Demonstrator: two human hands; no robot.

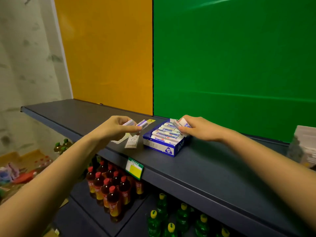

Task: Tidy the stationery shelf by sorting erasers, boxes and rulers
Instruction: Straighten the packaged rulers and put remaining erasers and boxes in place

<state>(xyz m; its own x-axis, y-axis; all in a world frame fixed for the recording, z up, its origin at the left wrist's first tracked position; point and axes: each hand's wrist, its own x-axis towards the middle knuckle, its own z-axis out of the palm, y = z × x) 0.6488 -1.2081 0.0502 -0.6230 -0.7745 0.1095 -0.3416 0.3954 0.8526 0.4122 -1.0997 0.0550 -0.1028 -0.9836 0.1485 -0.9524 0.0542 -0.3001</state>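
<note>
A blue and white eraser box point(168, 148) stands open on the dark shelf point(196, 166), with several wrapped white erasers point(165, 133) lined up inside. My right hand point(199, 128) hovers over the box's far right corner and pinches one eraser point(183, 123) just above the rows. To the left of the box, my left hand point(118, 127) grips a few loose erasers point(136, 124) above the shelf. Flat packaged rulers point(132, 141) with a yellow hang tab point(151, 120) lie on the shelf under that hand.
A stack of white boxes point(306, 146) sits at the shelf's right end. A green price tag point(134, 167) hangs on the front edge. Below are red-capped tea bottles point(109, 187) and green bottles point(181, 218). Yellow and green panels back the shelf.
</note>
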